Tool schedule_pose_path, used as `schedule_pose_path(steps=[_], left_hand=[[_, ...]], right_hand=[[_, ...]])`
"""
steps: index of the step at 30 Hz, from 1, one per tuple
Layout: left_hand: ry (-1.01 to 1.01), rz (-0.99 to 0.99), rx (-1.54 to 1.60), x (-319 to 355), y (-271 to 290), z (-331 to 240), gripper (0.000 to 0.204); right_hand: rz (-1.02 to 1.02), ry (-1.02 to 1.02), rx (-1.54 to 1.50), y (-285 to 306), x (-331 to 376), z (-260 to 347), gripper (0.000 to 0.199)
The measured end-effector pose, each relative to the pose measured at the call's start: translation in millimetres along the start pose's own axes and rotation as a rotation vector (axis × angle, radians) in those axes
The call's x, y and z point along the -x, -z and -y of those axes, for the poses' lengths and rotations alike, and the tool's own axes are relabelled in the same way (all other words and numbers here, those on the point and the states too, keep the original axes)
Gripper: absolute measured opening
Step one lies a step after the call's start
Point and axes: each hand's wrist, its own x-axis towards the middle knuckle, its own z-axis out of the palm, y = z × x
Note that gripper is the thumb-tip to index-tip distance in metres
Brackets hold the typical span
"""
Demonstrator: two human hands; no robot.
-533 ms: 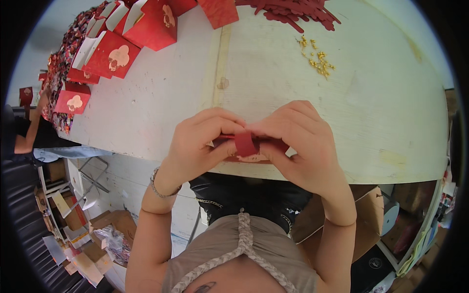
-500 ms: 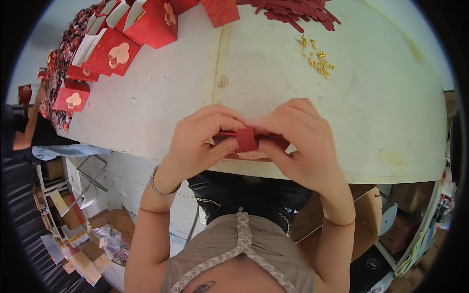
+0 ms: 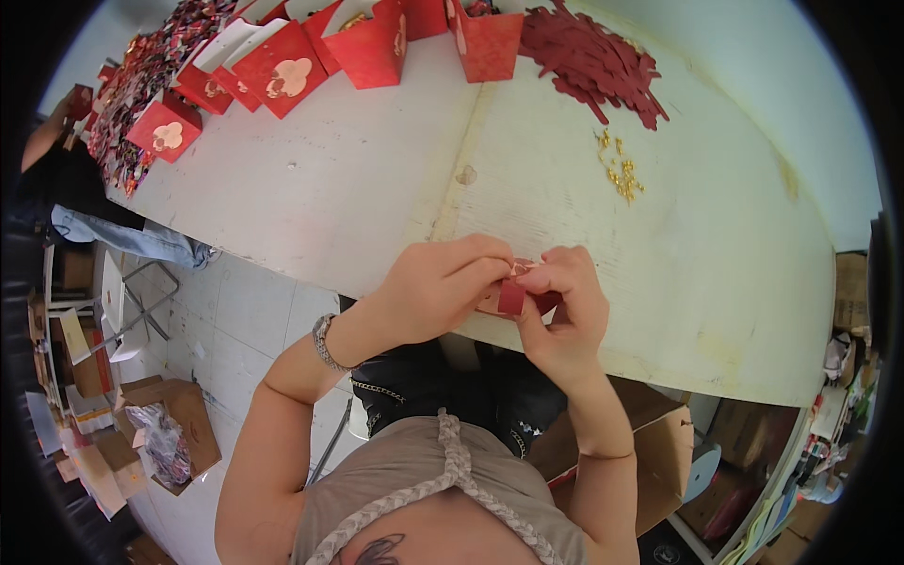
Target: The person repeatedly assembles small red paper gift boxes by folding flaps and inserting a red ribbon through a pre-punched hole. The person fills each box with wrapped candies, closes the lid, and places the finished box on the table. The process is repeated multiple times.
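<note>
Red paper piece (image 3: 511, 298), held in two hands at the near edge of a white table (image 3: 330, 207)

One metal bracelet (image 3: 327, 341), worn on the left wrist. One open cardboard box (image 3: 650, 443), placed below the table at the right. The red paper piece is located just over the near table edge, between the hands. By the right hand (image 3: 573, 315), it is clamped between thumb and fingers. By the left hand (image 3: 441, 287), its upper part is met with fingertips drawn together; whether it is gripped there cannot be told, the thumb being hidden. Farther out, right of centre: gold trinkets (image 3: 621, 177), loosely scattered; beyond them, dark-red strips (image 3: 603, 66), heaped. At the far left: red boxes (image 3: 287, 75), stood in a cluster, most marked with a pale shape; beside these, small shiny packets (image 3: 141, 104), piled. At the left end, a co-worker (image 3: 83, 184) is partly seen.
</note>
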Motion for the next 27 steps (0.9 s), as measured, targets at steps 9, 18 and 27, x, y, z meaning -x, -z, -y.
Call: schedule_pose_path(steps=[9,18,27], left_hand=[[0.141,0.038,0.134,-46.1,48.4,33.4,0.052],[0.044,-0.211,-0.896,-72.4,92.5,103.1,0.018],[0.183,-0.539,0.154,-38.1,-10.4,-13.5,0.042]], right_hand=[[0.08,-0.265,-0.025,74.3,15.4,18.4,0.028],[0.413,-0.904,1.288,234.9,139.2,122.0,0.031],[0.094,-0.018,0.082,10.6,23.2,-25.4,0.059]])
